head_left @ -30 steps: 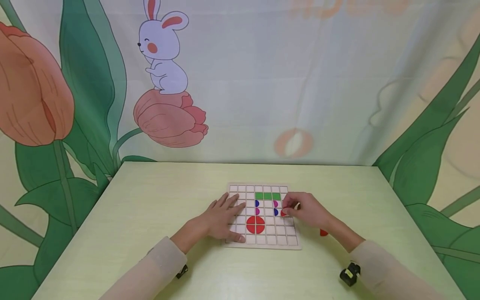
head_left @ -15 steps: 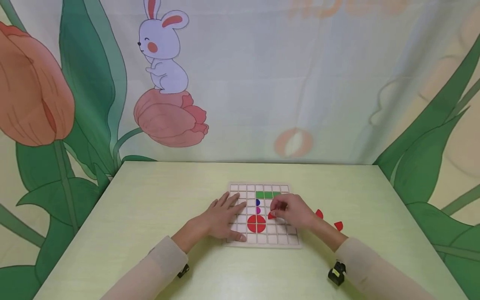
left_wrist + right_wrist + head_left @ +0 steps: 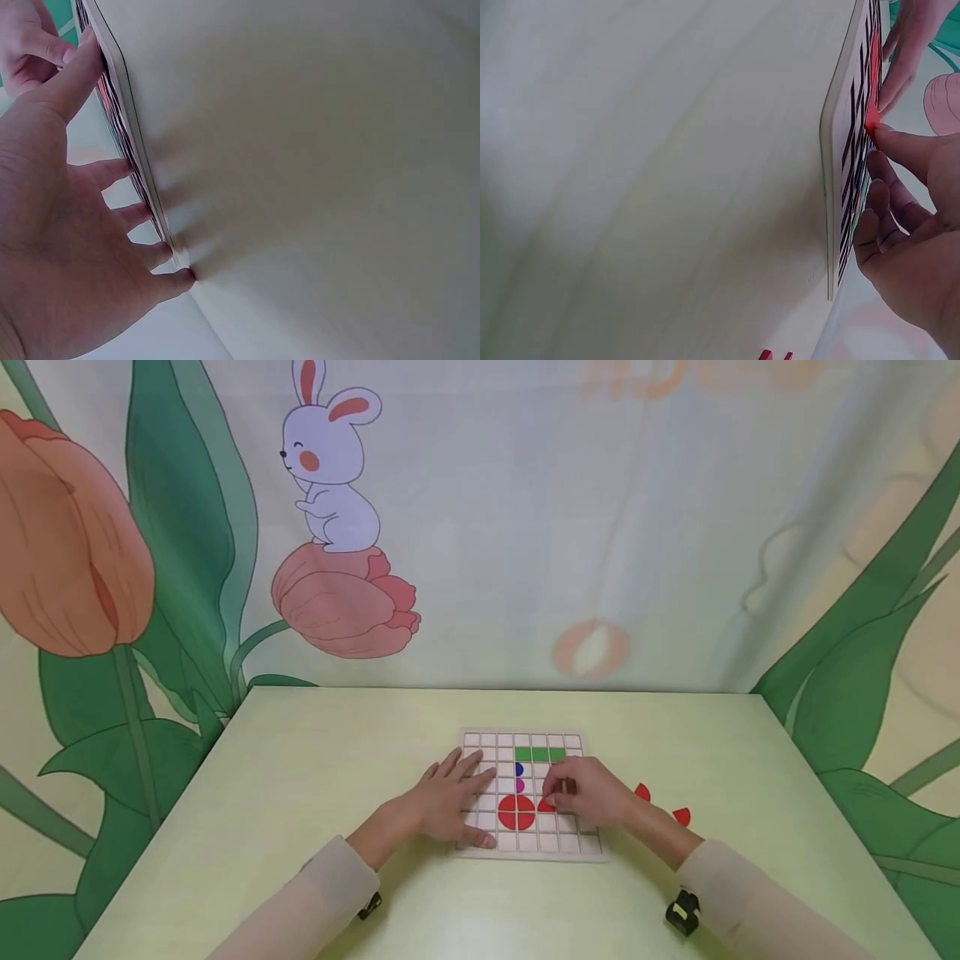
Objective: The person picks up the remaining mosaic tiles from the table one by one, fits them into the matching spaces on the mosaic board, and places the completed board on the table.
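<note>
A square white grid board (image 3: pixel 570 841) lies on the table. My left hand (image 3: pixel 450 802) rests spread over its left edge, fingertips along the rim in the left wrist view. With thumb and fingertips my right hand (image 3: pixel 588 789) pinches a red quarter-circle piece (image 3: pixel 546 806), low over a cell just right of the red circle (image 3: pixel 516 812) made of quarter pieces. A row of green squares (image 3: pixel 540 754) sits near the board's top. Below it are a blue half-circle (image 3: pixel 518 769) and a magenta half-circle (image 3: pixel 520 785). My right hand hides cells in the board's right part.
Two loose red quarter pieces (image 3: pixel 642 792) lie on the table (image 3: pixel 337 743) right of the board, close to my right forearm. A printed curtain (image 3: pixel 487 527) with a rabbit and tulips hangs behind the table's far edge.
My right hand has moved left and down from the board's right edge to beside the red circle, holding the red piece. Two loose red pieces show now, where one showed. The left hand stays put.
</note>
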The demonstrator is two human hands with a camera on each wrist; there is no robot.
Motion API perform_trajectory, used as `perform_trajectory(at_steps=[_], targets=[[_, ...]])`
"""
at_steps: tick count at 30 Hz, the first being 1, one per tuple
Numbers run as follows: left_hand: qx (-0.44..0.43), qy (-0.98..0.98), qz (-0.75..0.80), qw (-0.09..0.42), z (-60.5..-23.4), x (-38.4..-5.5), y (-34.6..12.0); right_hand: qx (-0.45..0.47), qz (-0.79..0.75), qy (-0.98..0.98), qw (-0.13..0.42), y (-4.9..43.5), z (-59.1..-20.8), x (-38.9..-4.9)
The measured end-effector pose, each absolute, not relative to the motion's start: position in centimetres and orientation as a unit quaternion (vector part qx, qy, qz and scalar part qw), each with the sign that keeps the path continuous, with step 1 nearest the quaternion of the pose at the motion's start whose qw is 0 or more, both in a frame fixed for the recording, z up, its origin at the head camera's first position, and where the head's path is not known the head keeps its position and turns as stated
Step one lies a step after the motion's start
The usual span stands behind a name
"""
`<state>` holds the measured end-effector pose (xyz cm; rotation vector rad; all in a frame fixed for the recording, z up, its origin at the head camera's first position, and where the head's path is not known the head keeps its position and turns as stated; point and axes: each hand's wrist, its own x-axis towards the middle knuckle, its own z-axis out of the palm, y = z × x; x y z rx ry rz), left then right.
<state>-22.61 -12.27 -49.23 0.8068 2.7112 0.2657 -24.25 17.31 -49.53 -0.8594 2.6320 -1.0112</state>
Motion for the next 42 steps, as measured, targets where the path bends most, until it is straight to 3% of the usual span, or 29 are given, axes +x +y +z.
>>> perform_trajectory(at_steps=[18,33,42], targets=[[0.282,0.941,0.1,0.157,-49.0,-22.6,-12.3,-0.287,-0.313,0.901,0.092,17.4,-48.9,-24.2],[0.287,0.941,0.103,0.147,-48.7,-22.2,-12.4,-0.235,-0.324,0.915,0.046,24.8,-45.9,-24.3],[0.283,0.942,0.102,0.15,-48.9,-22.3,-12.7,-0.181,-0.304,0.935,0.036,28.8,-47.4,-23.1]])
